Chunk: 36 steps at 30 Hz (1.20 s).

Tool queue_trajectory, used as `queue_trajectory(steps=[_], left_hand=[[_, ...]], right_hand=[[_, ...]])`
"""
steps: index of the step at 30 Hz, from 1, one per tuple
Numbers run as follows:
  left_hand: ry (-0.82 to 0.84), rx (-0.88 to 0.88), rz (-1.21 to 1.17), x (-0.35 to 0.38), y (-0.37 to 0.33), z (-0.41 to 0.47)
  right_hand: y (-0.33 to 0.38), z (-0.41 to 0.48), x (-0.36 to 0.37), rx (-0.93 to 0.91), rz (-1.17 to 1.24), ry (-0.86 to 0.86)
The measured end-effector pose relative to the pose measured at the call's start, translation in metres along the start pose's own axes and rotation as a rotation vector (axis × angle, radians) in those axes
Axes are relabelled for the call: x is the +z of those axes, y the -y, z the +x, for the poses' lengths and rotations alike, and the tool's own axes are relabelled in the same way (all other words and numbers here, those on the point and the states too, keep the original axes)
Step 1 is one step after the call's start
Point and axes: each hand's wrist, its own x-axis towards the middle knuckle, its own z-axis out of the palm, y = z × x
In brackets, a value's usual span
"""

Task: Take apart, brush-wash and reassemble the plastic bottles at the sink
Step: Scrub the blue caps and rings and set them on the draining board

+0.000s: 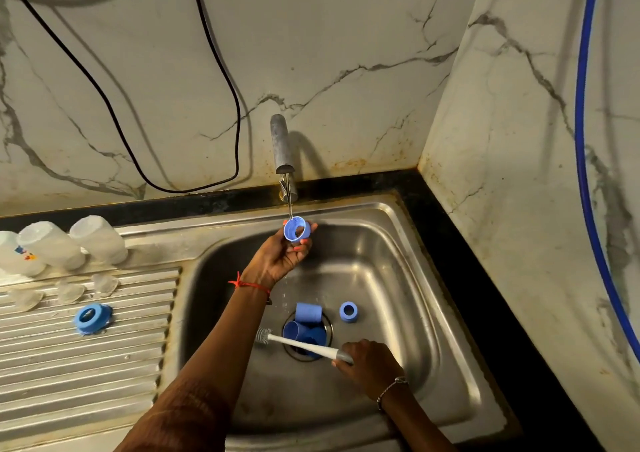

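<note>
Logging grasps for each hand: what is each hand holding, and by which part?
The left hand pinches a blue ring by its outer wall; the right hand grips the brush by its grey handle end.

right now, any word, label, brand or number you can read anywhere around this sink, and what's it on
No text can be read in this view.
Coloured print on the leftmost bottle on the drainboard: too blurred to read, and it may be only a picture.
No markings show on the blue ring in the left hand, the brush in the right hand, or the tap.
</note>
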Motion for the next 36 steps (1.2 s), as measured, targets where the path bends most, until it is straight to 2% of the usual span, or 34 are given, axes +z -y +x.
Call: queue_trajectory(steps=[5, 12, 16, 28, 34, 36], left_hand=[[0.035, 0.016, -0.049, 0.001, 0.000, 0.006], [0.077, 0.028, -0.200, -0.004, 0.001, 0.016], [0.055, 0.132, -0.273, -0.002, 0.000, 0.014], [-0.051, 0.189, 0.121, -0.012, 0.000, -0.015], [-0.010, 0.210, 0.100, -0.017, -0.001, -0.027], [0.011, 0.221, 0.064, -0.020, -0.003, -0.030]], right_hand=[[0.000, 0.002, 0.000, 0.015, -0.014, 0.012], [0.002, 0.003, -0.001, -0.041, -0.055, -0.085], [-0.002, 0.002, 0.001, 0.017, -0.043, 0.010], [0.000, 0.001, 0.002, 0.010, -0.004, 0.011], [0.000, 0.001, 0.001, -0.013, -0.023, -0.026], [-0.002, 0.002, 0.004, -0.051, -0.029, -0.126]])
